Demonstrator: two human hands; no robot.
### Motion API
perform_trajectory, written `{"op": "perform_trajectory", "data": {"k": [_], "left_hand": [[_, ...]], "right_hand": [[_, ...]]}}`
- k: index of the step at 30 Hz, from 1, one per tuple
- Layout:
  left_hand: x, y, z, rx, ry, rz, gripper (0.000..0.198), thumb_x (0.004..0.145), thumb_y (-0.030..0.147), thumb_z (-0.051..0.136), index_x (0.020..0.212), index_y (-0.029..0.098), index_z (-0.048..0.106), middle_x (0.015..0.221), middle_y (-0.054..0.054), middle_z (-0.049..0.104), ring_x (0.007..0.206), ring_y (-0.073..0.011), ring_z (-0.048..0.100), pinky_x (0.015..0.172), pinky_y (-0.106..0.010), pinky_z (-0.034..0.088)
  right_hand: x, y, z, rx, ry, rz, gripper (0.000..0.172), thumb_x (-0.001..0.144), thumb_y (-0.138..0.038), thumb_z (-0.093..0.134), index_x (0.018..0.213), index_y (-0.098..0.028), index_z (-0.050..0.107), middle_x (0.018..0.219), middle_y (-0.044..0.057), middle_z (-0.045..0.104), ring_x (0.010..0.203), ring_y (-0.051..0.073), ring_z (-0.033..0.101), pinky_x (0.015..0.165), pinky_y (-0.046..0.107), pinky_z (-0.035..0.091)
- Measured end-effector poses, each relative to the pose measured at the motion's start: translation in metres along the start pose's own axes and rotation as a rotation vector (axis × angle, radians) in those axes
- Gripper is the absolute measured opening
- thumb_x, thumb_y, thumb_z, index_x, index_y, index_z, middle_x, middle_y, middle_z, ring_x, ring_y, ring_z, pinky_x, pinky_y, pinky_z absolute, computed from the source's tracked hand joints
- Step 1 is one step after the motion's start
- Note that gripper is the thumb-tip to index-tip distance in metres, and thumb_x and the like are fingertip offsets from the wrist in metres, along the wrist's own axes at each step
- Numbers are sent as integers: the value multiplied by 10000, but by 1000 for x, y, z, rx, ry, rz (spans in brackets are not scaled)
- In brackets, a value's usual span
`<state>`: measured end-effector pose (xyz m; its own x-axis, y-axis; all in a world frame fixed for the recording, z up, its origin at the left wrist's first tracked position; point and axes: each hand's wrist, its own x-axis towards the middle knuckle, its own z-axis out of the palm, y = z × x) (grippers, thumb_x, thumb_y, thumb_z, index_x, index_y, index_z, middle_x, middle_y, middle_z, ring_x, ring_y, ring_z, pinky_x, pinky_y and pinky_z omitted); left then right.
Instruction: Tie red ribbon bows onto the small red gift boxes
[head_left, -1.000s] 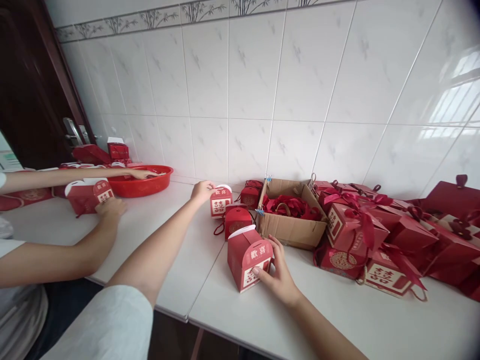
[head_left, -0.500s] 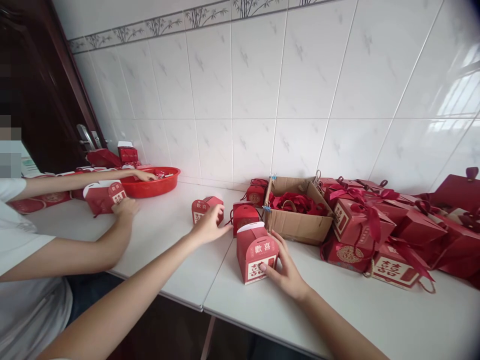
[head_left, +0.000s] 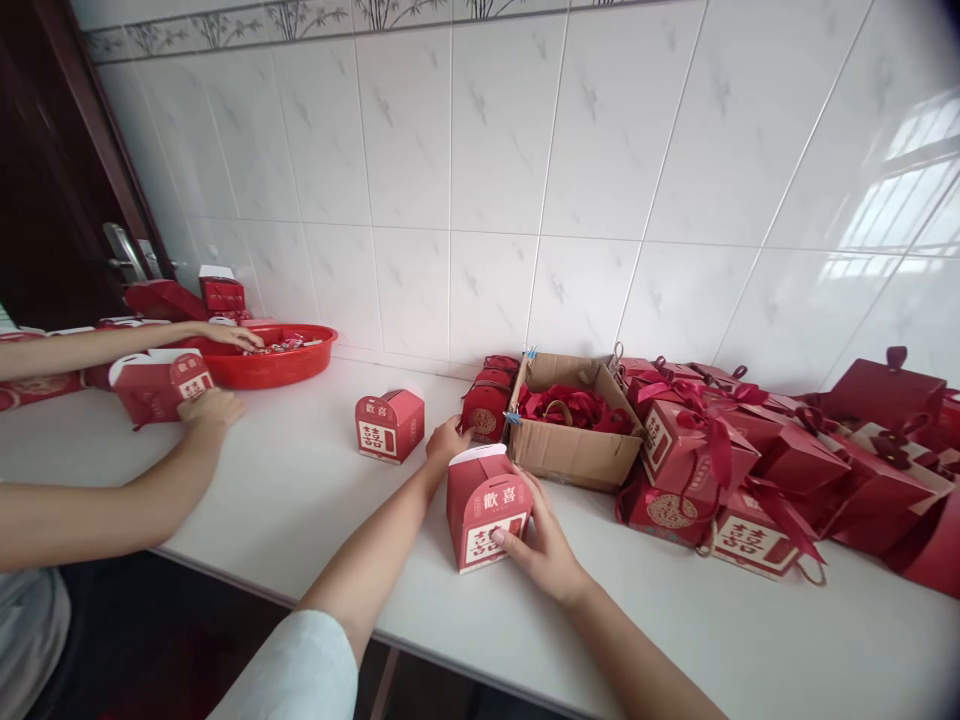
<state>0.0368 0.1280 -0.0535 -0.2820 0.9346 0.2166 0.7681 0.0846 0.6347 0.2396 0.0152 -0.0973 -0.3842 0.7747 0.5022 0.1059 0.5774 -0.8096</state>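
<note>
A red gift box with gold and white lettering stands on the white table in front of me. My right hand grips its right side, the thumb on the front panel. Behind that box, my left hand has its fingers curled at the left side of a small red gift box with a round gold emblem; its fingertips are partly hidden. To the left of my hands, another red box sits by itself.
An open cardboard carton holds red ribbons. Many ribboned red boxes are piled at the right. At the left, a co-worker's hand reaches into a red basin, the other holding an opened red box. A tiled wall backs the table.
My left hand has moved from the box at the left to the small red box with the emblem, which now stands farther back by the carton. The view has turned slightly right.
</note>
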Motion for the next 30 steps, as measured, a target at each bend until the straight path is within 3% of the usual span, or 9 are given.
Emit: {"op": "perform_trajectory", "data": {"k": [6,13,17,21,23,24,26,28,30], "left_hand": [[3,1,12,119,135,45,366,891,329,547,1215,160,521,1237,-104,541,1063,-235,567,872,-446,495],[5,-4,20,210,-57,349,291,907,315,524,1159,176,564,1195,-94,575,1001,-200,591,849,-403,513],[1,2,15,226,-18,400,286,902,317,530,1146,174,573,1195,-86,576,1026,-214,581,882,-427,492],[-11,11,-20,226,230,306,350,884,273,500,1228,214,525,1386,-122,432,1312,-329,324,1064,-522,259],[-20,8,-45,218,413,216,587,863,354,504,1389,173,314,1506,-175,206,1384,-382,128,1068,-578,175],[-25,3,-56,187,580,162,727,811,427,565,1413,171,248,1508,-177,190,1387,-370,130,1076,-553,182],[-33,-13,-73,143,735,66,989,694,538,655,1443,178,118,1509,-194,158,1392,-367,126,1066,-537,215],[-36,-35,-81,140,661,-39,1143,614,588,695,1452,163,44,1521,-226,98,1407,-392,68,1069,-558,195],[-35,-55,-82,90,480,-203,1238,558,605,722,1449,158,-11,1515,-244,148,1412,-400,80,1084,-565,165]], "right_hand": [[2,0,1,46,-8,22,732,819,-411,636,1434,-309,253,1485,86,258,1397,264,227,1123,441,259],[0,-1,3,92,-28,17,721,856,-383,596,1450,-323,193,1466,75,301,1379,242,266,1127,438,253],[-1,-1,3,81,-32,21,726,857,-378,596,1452,-321,184,1463,75,303,1382,241,255,1132,450,241],[-1,-1,3,80,-27,20,720,857,-373,597,1449,-316,192,1468,80,299,1381,247,258,1130,454,246],[0,-2,3,114,-30,22,715,850,-369,606,1441,-303,210,1469,88,299,1375,252,271,1124,458,258],[0,-3,3,149,-37,28,714,844,-367,614,1434,-295,219,1466,94,304,1363,252,295,1114,455,281],[1,-6,3,245,-66,60,710,838,-363,622,1419,-281,223,1434,109,354,1305,245,387,1066,439,357],[2,-10,3,330,-103,96,702,840,-363,622,1408,-271,219,1364,116,436,1219,231,479,1003,421,424],[1,-13,3,376,-137,111,686,842,-368,620,1397,-269,230,1319,110,485,1172,224,519,973,412,447]]}}
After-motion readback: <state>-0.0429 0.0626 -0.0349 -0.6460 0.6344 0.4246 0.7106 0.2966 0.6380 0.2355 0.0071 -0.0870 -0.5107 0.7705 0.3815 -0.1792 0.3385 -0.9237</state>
